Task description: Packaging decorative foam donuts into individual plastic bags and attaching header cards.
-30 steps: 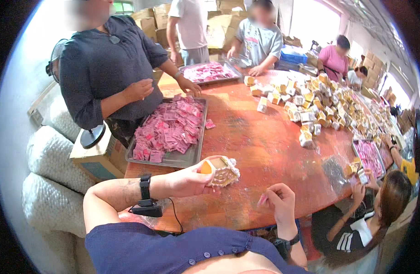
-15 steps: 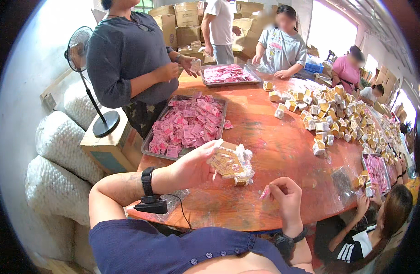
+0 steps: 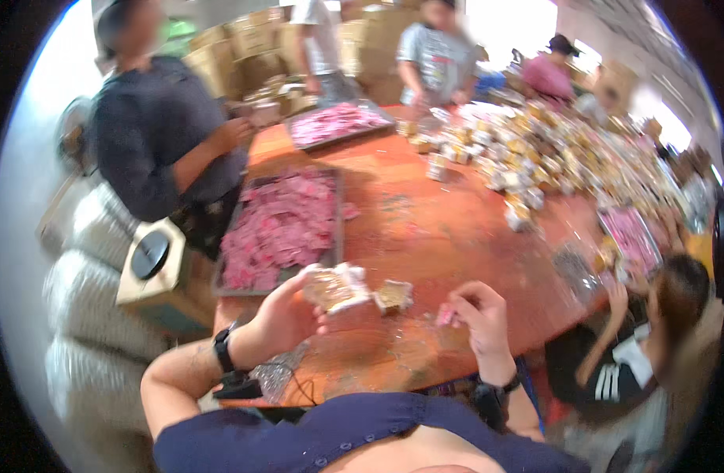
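Observation:
My left hand grips a small gold-and-white house-shaped ornament over the near part of the table. Just right of it, a second gold ornament with white trim rests on the tabletop. My right hand pinches a small pink packet between thumb and fingers, apart from both ornaments. Motion blur hides the fine detail of what I hold.
A grey tray of pink packets lies at the left, another tray farther back. Many gold-and-white ornaments are heaped at the right. Co-workers stand across the red-brown table; one person sits near right.
My view has swung, shifting the scene leftward. The held ornament has turned and tilted in my left hand, uncovering the second ornament. The right hand still pinches the pink packet.

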`<state>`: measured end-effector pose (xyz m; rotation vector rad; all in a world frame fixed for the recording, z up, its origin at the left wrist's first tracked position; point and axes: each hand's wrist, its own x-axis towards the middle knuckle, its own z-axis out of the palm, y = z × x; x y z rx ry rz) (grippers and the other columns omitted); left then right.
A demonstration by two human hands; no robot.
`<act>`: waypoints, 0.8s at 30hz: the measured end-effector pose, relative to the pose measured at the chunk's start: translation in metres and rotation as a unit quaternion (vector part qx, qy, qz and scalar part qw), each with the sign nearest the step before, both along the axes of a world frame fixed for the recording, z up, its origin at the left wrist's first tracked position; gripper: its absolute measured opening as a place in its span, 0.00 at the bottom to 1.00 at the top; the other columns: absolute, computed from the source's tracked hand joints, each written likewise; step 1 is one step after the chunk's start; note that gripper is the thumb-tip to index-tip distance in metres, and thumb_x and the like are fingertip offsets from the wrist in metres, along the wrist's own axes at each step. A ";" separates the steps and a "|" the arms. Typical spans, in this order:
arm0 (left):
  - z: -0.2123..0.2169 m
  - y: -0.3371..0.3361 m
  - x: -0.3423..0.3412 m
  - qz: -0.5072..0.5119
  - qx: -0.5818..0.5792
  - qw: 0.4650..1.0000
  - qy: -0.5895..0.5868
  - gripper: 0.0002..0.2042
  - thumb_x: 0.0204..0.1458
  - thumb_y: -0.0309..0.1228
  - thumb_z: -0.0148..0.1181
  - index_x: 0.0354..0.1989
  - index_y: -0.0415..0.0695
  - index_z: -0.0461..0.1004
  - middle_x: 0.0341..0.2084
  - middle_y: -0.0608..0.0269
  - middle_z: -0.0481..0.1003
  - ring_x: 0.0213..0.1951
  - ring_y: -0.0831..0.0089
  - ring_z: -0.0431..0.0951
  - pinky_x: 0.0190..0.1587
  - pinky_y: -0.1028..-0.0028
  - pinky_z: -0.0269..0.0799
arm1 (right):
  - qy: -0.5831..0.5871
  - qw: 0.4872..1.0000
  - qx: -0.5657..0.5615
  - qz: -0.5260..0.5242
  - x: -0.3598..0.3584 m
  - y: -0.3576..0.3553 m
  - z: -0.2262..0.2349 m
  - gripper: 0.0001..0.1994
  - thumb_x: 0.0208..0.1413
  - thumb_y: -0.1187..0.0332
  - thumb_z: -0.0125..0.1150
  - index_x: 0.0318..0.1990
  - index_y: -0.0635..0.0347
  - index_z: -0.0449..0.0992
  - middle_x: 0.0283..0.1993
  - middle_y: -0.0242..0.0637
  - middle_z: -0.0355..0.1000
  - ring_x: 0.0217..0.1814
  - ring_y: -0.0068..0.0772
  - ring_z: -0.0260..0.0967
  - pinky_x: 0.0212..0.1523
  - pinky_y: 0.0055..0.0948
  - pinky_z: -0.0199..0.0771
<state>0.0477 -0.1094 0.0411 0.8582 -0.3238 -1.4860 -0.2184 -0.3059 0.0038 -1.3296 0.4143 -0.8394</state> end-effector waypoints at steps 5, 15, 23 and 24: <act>0.005 -0.004 -0.014 0.080 0.070 0.993 -0.055 0.25 0.60 0.58 0.42 0.49 0.51 0.74 0.34 0.70 0.78 0.20 0.79 0.66 0.22 0.78 0.61 | -0.008 1.000 0.003 -0.020 -0.001 -0.003 -0.004 0.02 0.59 0.76 0.57 0.35 0.64 0.74 0.26 0.36 0.75 0.26 0.24 0.74 0.25 0.18 0.67; -0.026 -0.022 -0.024 0.039 0.039 0.996 0.070 0.25 0.58 0.61 0.45 0.43 0.51 0.74 0.32 0.71 0.77 0.18 0.79 0.61 0.24 0.77 0.58 | 0.000 0.996 0.036 -0.087 -0.043 -0.007 -0.010 0.02 0.59 0.75 0.58 0.35 0.63 0.74 0.26 0.32 0.74 0.24 0.17 0.68 0.24 0.16 0.65; -0.008 -0.040 -0.032 0.034 0.030 0.998 -0.034 0.22 0.63 0.55 0.41 0.48 0.53 0.72 0.30 0.72 0.76 0.18 0.84 0.63 0.18 0.80 0.57 | 0.029 0.993 -0.037 -0.109 -0.030 -0.001 0.014 0.02 0.59 0.73 0.59 0.35 0.61 0.73 0.28 0.25 0.70 0.25 0.12 0.64 0.25 0.13 0.64; 0.004 -0.043 -0.040 0.041 0.039 0.998 -0.035 0.22 0.63 0.54 0.40 0.48 0.52 0.72 0.31 0.72 0.76 0.18 0.84 0.63 0.18 0.81 0.58 | 0.025 0.992 -0.062 -0.102 -0.025 0.005 0.024 0.02 0.59 0.73 0.59 0.35 0.61 0.73 0.28 0.25 0.70 0.26 0.12 0.65 0.26 0.14 0.64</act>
